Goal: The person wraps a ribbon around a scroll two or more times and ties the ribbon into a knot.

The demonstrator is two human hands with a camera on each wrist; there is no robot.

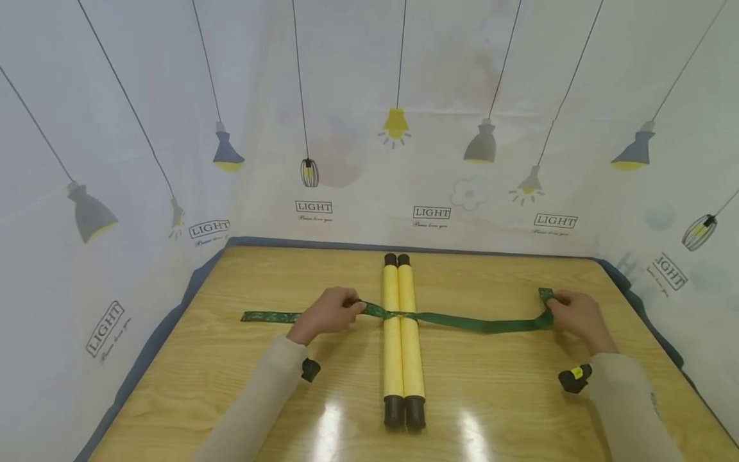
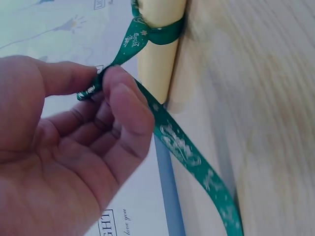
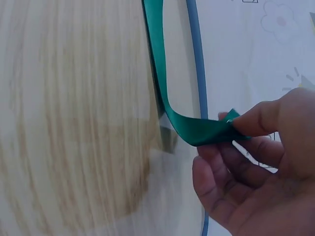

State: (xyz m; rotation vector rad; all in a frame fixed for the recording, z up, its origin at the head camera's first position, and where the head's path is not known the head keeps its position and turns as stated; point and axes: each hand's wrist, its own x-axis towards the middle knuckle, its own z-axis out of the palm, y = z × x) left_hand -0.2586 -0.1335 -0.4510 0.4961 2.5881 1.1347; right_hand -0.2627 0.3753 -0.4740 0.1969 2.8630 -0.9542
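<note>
Two yellow tubes [image 1: 392, 359] with dark end caps lie side by side on the table, pointing away from me. A green ribbon [image 1: 485, 326] with a pale print crosses them and wraps round their middle. Left of the tubes my left hand [image 1: 330, 313] pinches the ribbon between thumb and forefinger, and its loose end trails on leftward. In the left wrist view the printed ribbon [image 2: 182, 147] runs past the fingers. Out to the right, my right hand [image 1: 580, 316] pinches the other end, whose plain side shows in the right wrist view as a green band [image 3: 197, 130].
The wooden table [image 1: 277, 276] has a blue-grey edge [image 1: 190, 295]. Behind and beside it hangs a white sheet [image 1: 358, 64] printed with lamps. A black wrist strap [image 1: 310, 369] is on the left arm and another black strap [image 1: 574, 378] on the right.
</note>
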